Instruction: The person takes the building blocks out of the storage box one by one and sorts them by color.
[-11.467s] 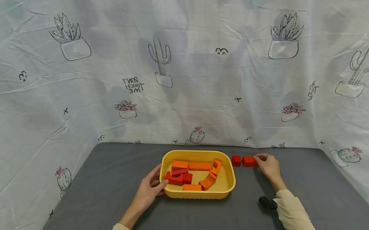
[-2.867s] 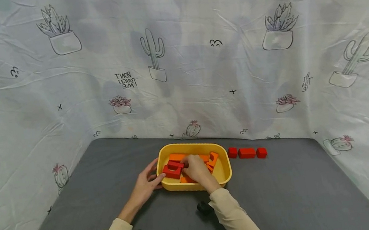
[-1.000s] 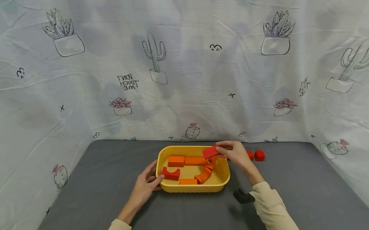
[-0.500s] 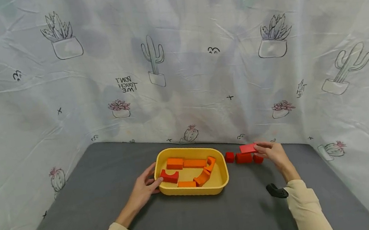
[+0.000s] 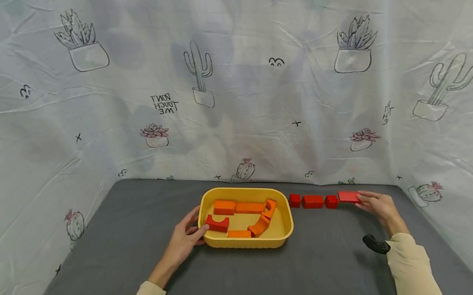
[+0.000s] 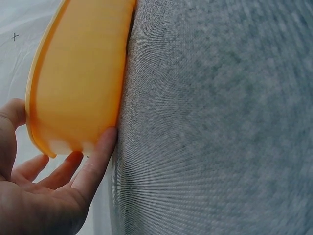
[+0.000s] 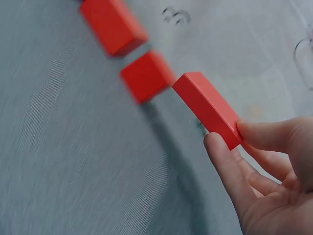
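Note:
In the head view, my left hand [image 5: 183, 234] holds the left end of a yellow plastic bin [image 5: 249, 245], thumb over the rim. The left wrist view shows the fingertips [image 6: 108, 134] against the bin's outer wall [image 6: 80, 73]. My right hand [image 5: 378, 203] pinches one end of a flat red rectangular block [image 5: 348, 197] between thumb and fingers. In the right wrist view this block [image 7: 208, 105] is held over the table, its far end near a red cube [image 7: 146, 76]. Inside the bin lie a red arch block [image 5: 218, 224] and several orange blocks [image 5: 250, 208].
Right of the bin, a red cube [image 5: 295, 200], a longer red block [image 5: 313, 201] and another red cube [image 5: 331, 202] stand in a row with small gaps. A grey cloth [image 5: 255, 289] covers the table. Behind it hangs a white curtain [image 5: 247, 91] printed with plants.
My right hand has taken the flat red block out of the bin and carried it right to the row's end. Earlier, another red cube joined the row. My left hand stays at the bin.

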Tool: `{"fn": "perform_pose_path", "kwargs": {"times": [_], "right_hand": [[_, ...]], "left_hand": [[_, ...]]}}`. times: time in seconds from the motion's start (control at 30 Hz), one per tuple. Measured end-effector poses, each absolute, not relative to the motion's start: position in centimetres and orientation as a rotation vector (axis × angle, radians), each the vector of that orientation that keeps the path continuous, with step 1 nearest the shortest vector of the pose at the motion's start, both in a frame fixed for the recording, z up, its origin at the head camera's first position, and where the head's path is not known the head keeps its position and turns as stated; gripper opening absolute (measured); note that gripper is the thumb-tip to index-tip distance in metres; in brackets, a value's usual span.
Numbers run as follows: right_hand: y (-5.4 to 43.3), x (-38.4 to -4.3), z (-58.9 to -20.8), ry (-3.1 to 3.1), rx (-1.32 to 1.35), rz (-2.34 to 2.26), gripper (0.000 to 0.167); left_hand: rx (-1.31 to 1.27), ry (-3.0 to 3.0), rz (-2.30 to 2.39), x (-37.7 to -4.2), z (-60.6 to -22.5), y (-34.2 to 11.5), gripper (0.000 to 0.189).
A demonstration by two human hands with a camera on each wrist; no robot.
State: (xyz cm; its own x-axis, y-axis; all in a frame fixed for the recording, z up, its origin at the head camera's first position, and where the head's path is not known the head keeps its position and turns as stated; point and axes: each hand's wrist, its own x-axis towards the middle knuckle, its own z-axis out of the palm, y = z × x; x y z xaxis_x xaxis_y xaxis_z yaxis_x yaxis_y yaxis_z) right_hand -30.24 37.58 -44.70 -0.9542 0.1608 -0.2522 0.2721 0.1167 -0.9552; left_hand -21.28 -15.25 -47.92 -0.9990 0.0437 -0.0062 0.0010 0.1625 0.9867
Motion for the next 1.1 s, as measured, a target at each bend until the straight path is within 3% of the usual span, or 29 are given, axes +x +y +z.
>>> {"fn": "perform_pose_path", "kwargs": {"times": [0.8, 1.1], "right_hand": [[36.4, -31.3, -47.5, 2.69, 0.534, -1.717, 0.039], [35.6, -31.2, -48.1, 3.187, 0.479, -1.192, 0.025]], "left_hand": [[0.119, 2.358, 2.019, -21.3, -47.7, -15.7, 0.066], [0.069, 2.383, 1.984, -21.5, -47.8, -15.3, 0.066]]}}
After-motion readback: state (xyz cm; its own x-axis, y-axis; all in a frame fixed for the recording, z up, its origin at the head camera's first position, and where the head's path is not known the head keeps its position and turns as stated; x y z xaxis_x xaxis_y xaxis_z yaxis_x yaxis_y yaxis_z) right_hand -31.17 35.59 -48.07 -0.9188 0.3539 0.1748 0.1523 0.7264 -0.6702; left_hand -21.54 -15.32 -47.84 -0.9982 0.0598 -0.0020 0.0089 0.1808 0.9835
